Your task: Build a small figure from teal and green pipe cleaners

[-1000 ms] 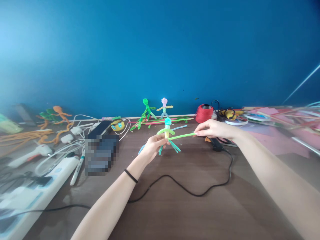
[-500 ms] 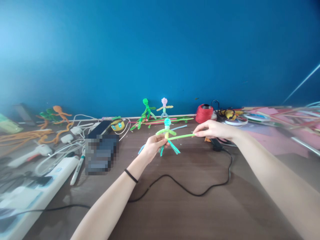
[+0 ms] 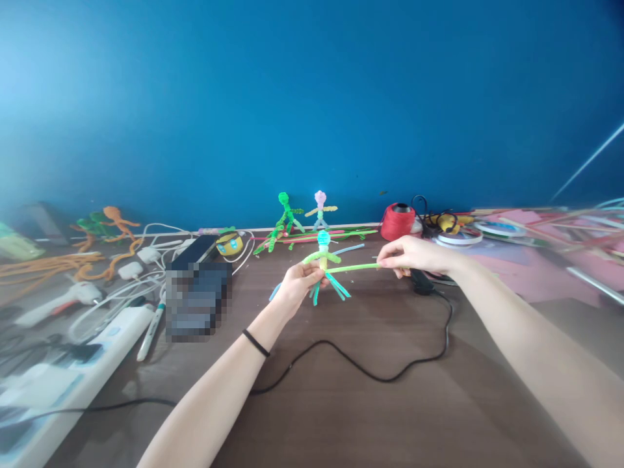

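I see a brown table (image 3: 341, 416) under a blue wall (image 3: 312, 97), clutter along its far edge. At centre, my left hand (image 3: 297, 286) pinches a figure (image 3: 323, 260); my right hand (image 3: 414, 255) pinches its green stem (image 3: 353, 267).

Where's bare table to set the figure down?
Bare wood near the camera, below the black cable, between the forearms. Another patch between the left hand and the cable's loop. Crowded: chargers on the left, pipe cleaners by the wall, clutter past the red spool.

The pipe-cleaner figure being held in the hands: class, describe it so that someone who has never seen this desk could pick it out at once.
Start at the blue wall and come forward over the brown table to the two hands. The left hand holds the pipe-cleaner figure upright, while the right hand pinches its long green strand. Unlike the green figure and pink-headed figure by the wall, it has a turquoise head.
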`<action>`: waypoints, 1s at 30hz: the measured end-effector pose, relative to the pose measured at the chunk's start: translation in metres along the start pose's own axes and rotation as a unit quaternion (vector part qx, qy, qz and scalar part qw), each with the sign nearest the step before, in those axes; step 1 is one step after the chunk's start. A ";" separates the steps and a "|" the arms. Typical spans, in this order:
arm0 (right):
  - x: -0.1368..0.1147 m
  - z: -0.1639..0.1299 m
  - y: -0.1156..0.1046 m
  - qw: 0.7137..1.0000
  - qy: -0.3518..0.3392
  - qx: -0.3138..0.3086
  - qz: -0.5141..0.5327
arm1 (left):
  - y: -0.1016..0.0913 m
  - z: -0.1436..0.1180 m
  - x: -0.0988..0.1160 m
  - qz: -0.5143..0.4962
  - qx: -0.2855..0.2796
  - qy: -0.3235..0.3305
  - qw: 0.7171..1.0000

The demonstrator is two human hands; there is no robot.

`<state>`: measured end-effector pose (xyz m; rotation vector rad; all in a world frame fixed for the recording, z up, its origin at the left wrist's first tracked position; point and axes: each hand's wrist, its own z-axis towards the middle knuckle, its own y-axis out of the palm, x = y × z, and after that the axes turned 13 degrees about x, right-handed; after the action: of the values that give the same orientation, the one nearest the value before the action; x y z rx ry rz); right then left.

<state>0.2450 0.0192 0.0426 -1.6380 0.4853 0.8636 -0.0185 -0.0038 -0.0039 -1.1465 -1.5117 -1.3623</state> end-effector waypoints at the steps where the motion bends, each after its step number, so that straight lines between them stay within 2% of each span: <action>1: 0.000 0.000 0.001 1.000 0.001 0.001 0.005 | -0.001 0.000 0.000 0.009 0.006 0.002 1.000; 7: -0.011 -0.002 0.021 0.999 -0.018 0.004 0.027 | 0.003 0.000 0.002 0.020 0.043 -0.015 0.999; 10: -0.025 -0.005 0.035 0.998 -0.056 0.037 0.016 | 0.007 -0.003 0.002 0.014 0.052 -0.010 0.998; 15: -0.043 -0.014 0.052 0.992 -0.092 0.066 0.061 | 0.013 -0.008 0.002 0.013 0.049 -0.004 0.999; 21: -0.043 -0.017 0.059 0.979 -0.158 0.122 0.042 | 0.017 -0.014 0.002 0.024 0.029 0.009 0.999; 30: -0.038 -0.012 0.061 0.975 -0.160 0.155 0.005 | 0.017 -0.016 0.004 0.007 0.015 -0.017 1.000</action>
<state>0.1805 -0.0130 0.0320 -1.1865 0.3799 0.9851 -0.0033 -0.0192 0.0070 -1.1658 -1.5394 -1.3129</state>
